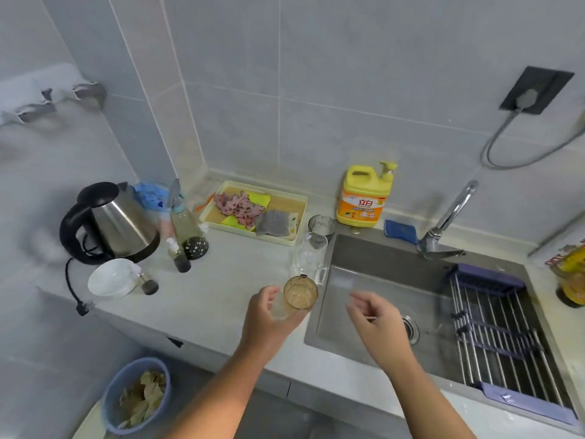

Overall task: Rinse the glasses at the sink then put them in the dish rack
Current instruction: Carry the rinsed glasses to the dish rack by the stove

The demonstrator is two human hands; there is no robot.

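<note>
My left grip holds a tinted glass over the bench, just beside the sink. My right grip hovers above the basin, fingers loosely curled, holding nothing. The dish rack spans the sink's right side.

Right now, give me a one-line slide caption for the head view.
Left hand holds a glass beside the sink, right hand open above it, dish rack to the right.

Left hand at 6 o'clock, right hand at 5 o'clock, both bare. Left forearm and right forearm bare too, uncovered to bottom frame edge. Fingers slightly blurred, nail detail unreadable.
</note>
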